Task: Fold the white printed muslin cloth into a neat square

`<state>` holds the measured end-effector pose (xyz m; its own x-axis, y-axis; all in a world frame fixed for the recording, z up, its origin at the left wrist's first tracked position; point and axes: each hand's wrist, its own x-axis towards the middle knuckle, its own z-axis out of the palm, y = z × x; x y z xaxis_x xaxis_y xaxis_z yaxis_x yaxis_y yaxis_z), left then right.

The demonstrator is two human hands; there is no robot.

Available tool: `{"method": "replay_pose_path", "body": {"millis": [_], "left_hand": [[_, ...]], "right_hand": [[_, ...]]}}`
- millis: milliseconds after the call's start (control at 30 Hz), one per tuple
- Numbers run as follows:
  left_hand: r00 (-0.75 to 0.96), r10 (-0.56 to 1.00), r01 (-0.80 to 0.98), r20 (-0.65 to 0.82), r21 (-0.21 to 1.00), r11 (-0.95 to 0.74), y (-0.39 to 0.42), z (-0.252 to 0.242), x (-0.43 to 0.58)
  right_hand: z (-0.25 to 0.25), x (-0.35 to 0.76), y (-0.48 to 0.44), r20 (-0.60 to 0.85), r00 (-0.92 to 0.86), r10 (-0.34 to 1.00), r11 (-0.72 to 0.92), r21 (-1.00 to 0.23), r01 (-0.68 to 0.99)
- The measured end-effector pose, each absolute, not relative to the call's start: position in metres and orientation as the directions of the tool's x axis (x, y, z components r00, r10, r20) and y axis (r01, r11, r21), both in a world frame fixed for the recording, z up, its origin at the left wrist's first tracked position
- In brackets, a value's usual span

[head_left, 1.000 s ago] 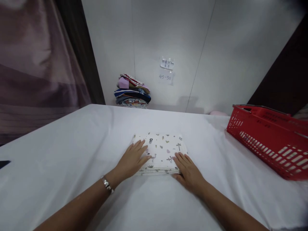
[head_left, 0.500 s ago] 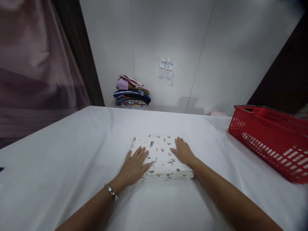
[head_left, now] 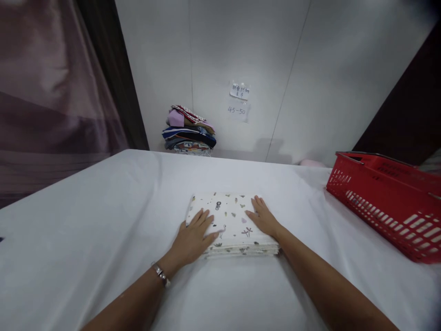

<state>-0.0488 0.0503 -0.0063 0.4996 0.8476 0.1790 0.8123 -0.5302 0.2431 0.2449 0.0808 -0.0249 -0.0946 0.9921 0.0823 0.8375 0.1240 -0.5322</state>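
A folded white cloth (head_left: pixel 230 220) with a small printed pattern lies in layers on the white-covered table (head_left: pixel 113 197). My left hand (head_left: pixel 195 236) rests flat on its left side, fingers spread and thumb pointing inward. On the right side, my right hand (head_left: pixel 264 218) lies with the fingers stretched out over the cloth's edge. Neither hand grips the cloth; both press on its top. Several folded layers show along the near edge. A metal bracelet (head_left: pixel 160 274) circles my left wrist.
A red plastic basket (head_left: pixel 382 197) stands at the right of the table. Beyond the far edge is a stack of folded clothes (head_left: pixel 189 131) against the wall. Paper notes (head_left: pixel 238 110) are taped to that wall. A pinkish curtain (head_left: pixel 51 101) hangs at the left.
Almost nothing differs. Both hands stay flat on the folded cloth, and the view has shifted very slightly.
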Motion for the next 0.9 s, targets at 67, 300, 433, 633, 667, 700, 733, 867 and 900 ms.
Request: {"method": "replay_pose_path", "body": {"millis": [67, 300, 433, 633, 667, 700, 733, 867, 900], "left_hand": [[0.491, 0.85, 0.811, 0.19, 0.256, -0.526, 0.049, -0.005, -0.049], [0.273, 0.921, 0.846, 0.277, 0.386, -0.367, 0.053, -0.013, -0.052], [0.147, 0.936, 0.838, 0.319, 0.463, -0.289, 0.062, -0.019, -0.062], [0.055, 0.994, 0.797, 0.091, 0.596, -0.099, 0.064, 0.002, -0.075], [0.029, 0.999, 0.797, 0.015, 0.603, -0.033, 0.064, 0.006, -0.075], [0.007, 0.999, 0.794, -0.048, 0.607, 0.023, 0.063, 0.009, -0.074], [-0.01, 0.996, 0.789, -0.093, 0.611, 0.065, 0.062, 0.011, -0.073], [-0.023, 0.993, 0.754, -0.116, 0.65, 0.093, 0.063, 0.007, -0.07], [-0.018, 0.996, 0.747, -0.088, 0.661, 0.072, 0.064, 0.006, -0.07]], "right_hand": [[-0.026, 0.246, 0.08, 0.087, -0.08, 0.993, 0.115, -0.572, 0.812], [-0.035, 0.259, 0.057, 0.138, 0.142, 0.98, 0.006, -0.741, 0.672], [-0.034, 0.263, 0.029, 0.141, 0.179, 0.974, 0.007, -0.804, 0.594], [-0.004, 0.257, 0.001, -0.109, 0.229, 0.967, -0.185, -0.921, 0.343], [0.001, 0.256, 0.0, -0.158, 0.223, 0.962, -0.218, -0.935, 0.279], [0.006, 0.255, -0.001, -0.202, 0.218, 0.955, -0.25, -0.943, 0.22], [0.009, 0.254, -0.002, -0.239, 0.217, 0.947, -0.277, -0.946, 0.168], [0.009, 0.25, -0.001, -0.249, 0.126, 0.96, -0.25, -0.968, -0.008], [0.007, 0.249, 0.001, -0.215, 0.091, 0.972, -0.211, -0.976, -0.045]]}}
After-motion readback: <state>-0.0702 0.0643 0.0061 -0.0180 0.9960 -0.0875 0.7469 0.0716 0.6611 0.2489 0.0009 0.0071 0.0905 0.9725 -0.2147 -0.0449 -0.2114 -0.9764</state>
